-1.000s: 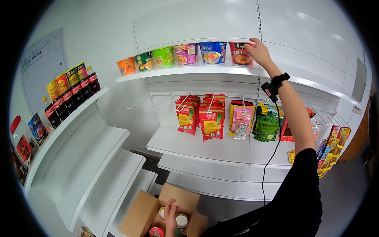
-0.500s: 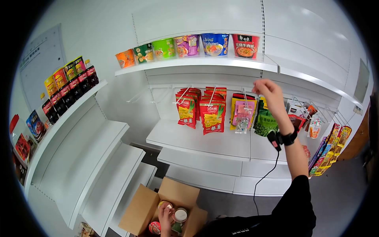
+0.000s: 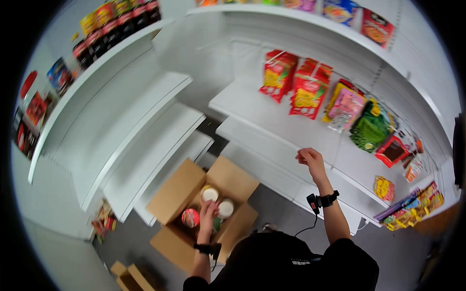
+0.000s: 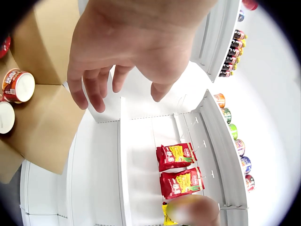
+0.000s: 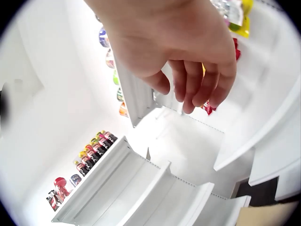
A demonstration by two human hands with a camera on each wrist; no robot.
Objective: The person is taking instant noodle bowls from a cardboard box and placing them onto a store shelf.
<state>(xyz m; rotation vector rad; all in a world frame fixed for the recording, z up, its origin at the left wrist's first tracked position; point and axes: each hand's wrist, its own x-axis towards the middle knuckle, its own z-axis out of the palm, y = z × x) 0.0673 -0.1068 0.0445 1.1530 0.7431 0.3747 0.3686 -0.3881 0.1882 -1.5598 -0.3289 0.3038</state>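
Hovering: left hand [image 3: 208,212] over upright noodle cups [image 3: 209,194] in open cardboard box [image 3: 177,191], lids up for top grip, fingers [image 4: 89,92] relaxed, empty; right hand [image 3: 309,158] free mid-air, fingers [image 5: 202,89] loosely curled, empty.

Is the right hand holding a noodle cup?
No, the right hand hangs in the air with loosely curled fingers and nothing in it.

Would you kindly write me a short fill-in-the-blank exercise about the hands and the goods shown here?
1. The left hand is over the cups in a cardboard box whose flaps are ___.
2. The right hand holds ___.
3. In the head view, the two leftmost hanging snack bags are mainly ___.
Missing words: open; nothing; red.
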